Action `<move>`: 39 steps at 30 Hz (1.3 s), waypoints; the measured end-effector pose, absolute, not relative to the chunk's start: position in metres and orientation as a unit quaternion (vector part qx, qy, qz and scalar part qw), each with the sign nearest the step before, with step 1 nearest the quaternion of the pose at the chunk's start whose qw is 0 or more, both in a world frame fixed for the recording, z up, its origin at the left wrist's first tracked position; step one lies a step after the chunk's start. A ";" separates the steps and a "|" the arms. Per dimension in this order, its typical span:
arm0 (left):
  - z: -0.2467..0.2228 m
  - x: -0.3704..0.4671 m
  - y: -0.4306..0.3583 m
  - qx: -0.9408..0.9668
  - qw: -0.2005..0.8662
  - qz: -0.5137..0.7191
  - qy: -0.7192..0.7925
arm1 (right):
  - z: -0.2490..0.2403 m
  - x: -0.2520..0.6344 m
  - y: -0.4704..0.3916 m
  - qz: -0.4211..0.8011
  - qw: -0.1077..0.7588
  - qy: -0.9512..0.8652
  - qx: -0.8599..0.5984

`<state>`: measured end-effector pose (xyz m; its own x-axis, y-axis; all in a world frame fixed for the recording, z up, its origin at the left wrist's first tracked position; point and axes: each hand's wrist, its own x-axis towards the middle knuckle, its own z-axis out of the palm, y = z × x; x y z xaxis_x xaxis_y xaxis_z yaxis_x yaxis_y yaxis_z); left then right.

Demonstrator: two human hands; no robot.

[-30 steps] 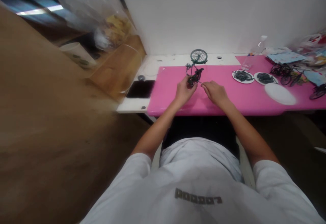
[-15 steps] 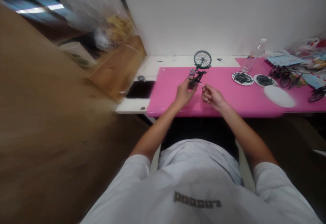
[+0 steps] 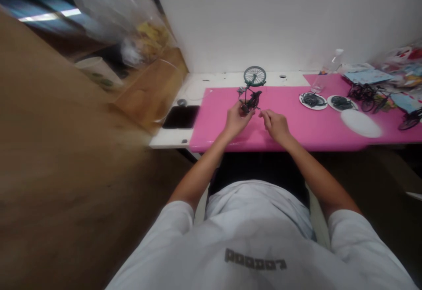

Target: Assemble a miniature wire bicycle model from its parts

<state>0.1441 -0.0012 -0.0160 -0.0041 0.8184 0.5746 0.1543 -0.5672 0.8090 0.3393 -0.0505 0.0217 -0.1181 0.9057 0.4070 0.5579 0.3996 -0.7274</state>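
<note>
Over the pink mat (image 3: 217, 132), the right hand (image 3: 277, 125) pinches a thin stick (image 3: 259, 109); I can't tell if it touches the bike. The left hand (image 3: 235, 119) holds the little bike (image 3: 253, 101) over the mat, its wheel (image 3: 255, 76) past the far edge. On the mat's right side lies a white plate (image 3: 361, 123), then two small plates (image 3: 302, 103) of dark parts, then a clear bottle (image 3: 318, 87).

Pretty basic fit tbh: plain whitish tee (image 3: 263, 215), kinda rumpled round the waist, with short loose sleeves (image 3: 346, 226). Dark blocky lettering (image 3: 255, 259) sits between 5 and 6 o'clock, too blurry to read. Black bottoms (image 3: 260, 169) toward 4.
</note>
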 end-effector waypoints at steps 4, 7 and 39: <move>-0.013 0.145 -0.007 0.658 0.251 0.591 0.393 | 0.028 0.333 -0.053 0.530 0.465 -0.554 -0.443; -0.007 0.145 -0.013 0.672 0.239 0.583 0.388 | 0.032 0.334 -0.051 0.612 0.458 -0.490 -0.419; -0.013 0.145 -0.003 0.647 0.257 0.625 0.353 | 0.019 0.341 -0.048 0.139 0.421 -0.721 -0.533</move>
